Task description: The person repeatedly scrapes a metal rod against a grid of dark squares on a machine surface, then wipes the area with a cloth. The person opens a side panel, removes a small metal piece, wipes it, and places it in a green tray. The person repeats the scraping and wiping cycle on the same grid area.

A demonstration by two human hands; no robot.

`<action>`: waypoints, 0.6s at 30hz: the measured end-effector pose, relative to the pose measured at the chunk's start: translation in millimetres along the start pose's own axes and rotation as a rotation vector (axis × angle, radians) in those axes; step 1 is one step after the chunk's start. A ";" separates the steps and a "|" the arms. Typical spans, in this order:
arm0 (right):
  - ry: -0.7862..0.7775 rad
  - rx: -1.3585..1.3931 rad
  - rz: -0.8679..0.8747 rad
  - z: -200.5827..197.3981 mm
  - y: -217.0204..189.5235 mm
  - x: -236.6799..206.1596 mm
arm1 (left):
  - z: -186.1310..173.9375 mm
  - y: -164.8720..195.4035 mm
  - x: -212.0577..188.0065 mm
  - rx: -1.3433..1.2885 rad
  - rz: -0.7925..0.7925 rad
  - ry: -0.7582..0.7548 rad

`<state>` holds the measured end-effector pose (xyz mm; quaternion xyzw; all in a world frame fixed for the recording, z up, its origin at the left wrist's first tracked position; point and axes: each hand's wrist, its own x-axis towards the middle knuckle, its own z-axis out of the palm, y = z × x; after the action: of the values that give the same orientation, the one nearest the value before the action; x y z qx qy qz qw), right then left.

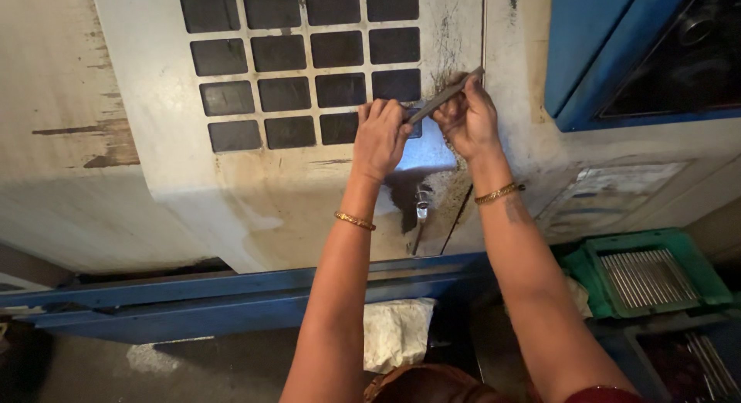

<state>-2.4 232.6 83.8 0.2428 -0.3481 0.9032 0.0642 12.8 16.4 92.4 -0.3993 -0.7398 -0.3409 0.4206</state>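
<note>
Both hands hold one thin dark rod (pixel 444 96) up against the dirty white face of a machine (pixel 154 187), just right of a grid of black square pads (pixel 309 55). The left hand (pixel 380 137) is closed in a fist on the rod's lower end, knuckles toward the camera; the right hand (pixel 467 117) pinches the rod further up, fingers curled round it, so that the upper tip sticks out past the fingers and slants up to the right. The rod looks like metal, a file or a narrow bar: stiff, straight, light enough for a fingertip grip, probably a little greasy given the smears on the panel around it. A hold at both ends, as here, suits it, since a thin bar held only in the middle would twist. Its lower end is buried in the left fist, so how it ends there, and whether there is a handle, cannot be told. What the rod bears on is hidden behind the right hand; a pale blue patch (pixel 428 152) shows just below the hands, and under that a dark stain with a small metal fitting (pixel 421 210) whose kind is hard to make out. Each wrist wears a gold bangle (pixel 354 220). Low and right of the right forearm sits a green crate (pixel 656 276) of thin metal rods, cut off by the frame edge, and a blue door (pixel 610 55) stands above it.
</note>
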 end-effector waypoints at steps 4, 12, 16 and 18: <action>-0.048 0.142 0.038 -4.9 0.1 -5.6 | -2.0 2.7 0.8 0.010 0.024 0.018; -0.097 0.147 0.016 -13.2 2.4 -11.1 | -1.5 2.8 1.1 0.011 0.015 0.011; -0.233 0.060 -0.028 -18.4 5.7 -14.1 | -1.3 2.9 0.8 -0.010 0.020 0.025; -0.218 -0.075 -0.003 -21.8 7.9 -15.4 | -1.3 3.1 1.3 -0.019 0.022 0.026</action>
<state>0.2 241.8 57.7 0.3376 -0.3864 0.8576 0.0362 15.5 17.1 94.6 -0.4070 -0.7267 -0.3482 0.4302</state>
